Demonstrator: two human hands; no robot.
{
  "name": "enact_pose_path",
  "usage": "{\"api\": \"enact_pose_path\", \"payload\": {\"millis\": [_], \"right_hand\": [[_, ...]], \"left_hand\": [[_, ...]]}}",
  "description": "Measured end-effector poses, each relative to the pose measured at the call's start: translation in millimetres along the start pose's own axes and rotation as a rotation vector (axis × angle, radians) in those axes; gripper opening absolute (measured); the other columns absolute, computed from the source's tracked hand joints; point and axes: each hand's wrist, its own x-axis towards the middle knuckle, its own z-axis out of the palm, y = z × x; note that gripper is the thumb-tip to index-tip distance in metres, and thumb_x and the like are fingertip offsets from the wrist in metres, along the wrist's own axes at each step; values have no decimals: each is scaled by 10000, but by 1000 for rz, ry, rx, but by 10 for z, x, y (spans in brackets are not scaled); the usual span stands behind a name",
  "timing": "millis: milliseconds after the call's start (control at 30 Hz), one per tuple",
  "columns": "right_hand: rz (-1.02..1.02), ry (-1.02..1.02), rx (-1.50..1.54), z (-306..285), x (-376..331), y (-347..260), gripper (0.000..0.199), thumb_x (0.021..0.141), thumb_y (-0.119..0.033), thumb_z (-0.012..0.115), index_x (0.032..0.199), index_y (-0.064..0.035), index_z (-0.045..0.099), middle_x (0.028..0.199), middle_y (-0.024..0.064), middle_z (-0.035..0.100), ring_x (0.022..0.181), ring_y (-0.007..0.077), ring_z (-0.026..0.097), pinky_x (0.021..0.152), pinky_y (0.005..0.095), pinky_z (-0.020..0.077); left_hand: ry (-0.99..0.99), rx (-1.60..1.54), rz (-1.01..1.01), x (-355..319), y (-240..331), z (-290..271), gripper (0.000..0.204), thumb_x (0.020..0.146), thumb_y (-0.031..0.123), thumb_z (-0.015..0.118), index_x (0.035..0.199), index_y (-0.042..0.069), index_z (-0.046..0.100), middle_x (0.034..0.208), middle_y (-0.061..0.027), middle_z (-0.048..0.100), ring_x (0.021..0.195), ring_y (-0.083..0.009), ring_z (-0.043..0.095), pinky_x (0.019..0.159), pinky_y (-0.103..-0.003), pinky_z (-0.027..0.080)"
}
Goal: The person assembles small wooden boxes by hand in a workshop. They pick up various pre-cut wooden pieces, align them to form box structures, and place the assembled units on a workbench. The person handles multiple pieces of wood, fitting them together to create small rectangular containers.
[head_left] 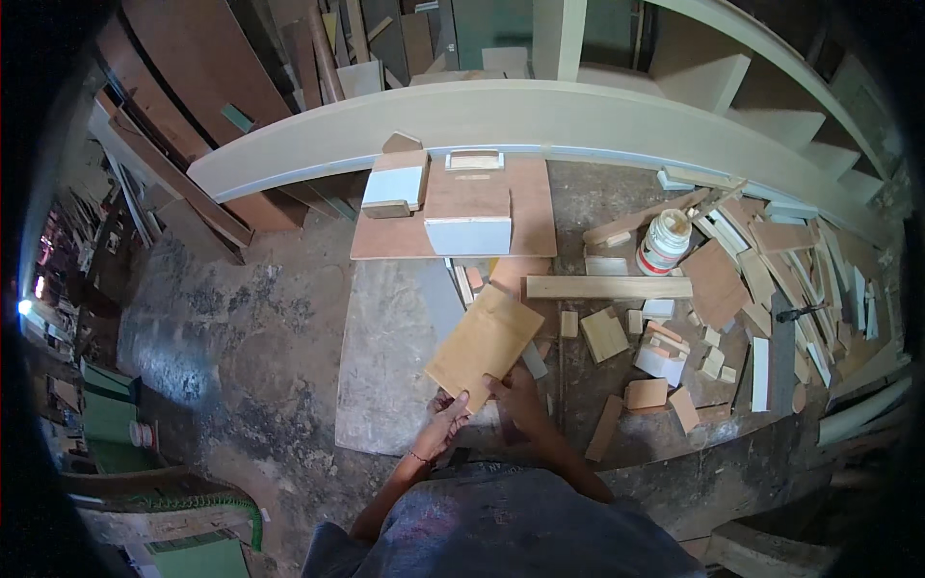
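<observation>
A flat rectangular wooden board (pixel 485 335), light brown, is held tilted in front of my body. My left hand (pixel 441 426) grips its lower left corner, thumb on top and fingers underneath. My right hand (pixel 517 397) pinches the lower right edge, and its fingers are partly hidden under the board. Beyond the board, a small box-shaped wooden piece with a white front (pixel 468 236) rests on a reddish-brown panel (pixel 532 207). Left of that box lies a smaller block with a white top (pixel 393 185).
On the right, a glue tub (pixel 663 243) stands among wood offcuts. A long wooden strip (pixel 609 287) lies near the board, with several small blocks around a square wooden piece (pixel 604 334). A long pale curved-looking panel (pixel 482 114) spans the back. A clamp (pixel 802 312) lies far right.
</observation>
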Motion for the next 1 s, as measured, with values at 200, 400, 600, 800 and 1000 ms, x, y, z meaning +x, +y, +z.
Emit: {"api": "enact_pose_path", "payload": {"millis": [200,400,600,800,1000], "right_hand": [[71,97,-22,72,-12,-238,280,776,-77,581,1019,24,486,868,67,567,749,126,543,621,246,440],[136,109,-370,-58,35,-477,279,766,-185,596,920,34,519,778,106,590,686,166,563,623,308,454],[49,109,-575,-151,21,-751,280,745,-173,579,932,28,522,781,163,597,735,257,595,666,347,459],[-3,173,-574,-319,24,-752,322,720,-161,573,981,18,512,814,183,600,734,280,601,661,357,461],[-166,244,-810,-567,145,-1252,344,713,-147,559,1023,-9,503,756,197,593,706,309,605,641,375,463]], "left_hand": [[42,13,-7,23,50,88,262,827,237,568,989,40,506,779,-13,578,596,-68,536,519,-187,465],[-38,61,-68,56,-19,55,300,833,304,552,976,42,521,829,-34,589,712,-84,573,565,-186,447],[30,127,-14,134,-4,-1,284,864,302,498,979,44,530,864,-39,602,730,-96,578,599,-196,449],[105,140,139,110,64,3,250,855,222,521,1030,43,518,893,-36,601,753,-97,579,606,-200,436],[143,157,227,170,24,-79,211,840,169,544,1006,40,525,861,-28,592,713,-89,563,588,-193,418]]}}
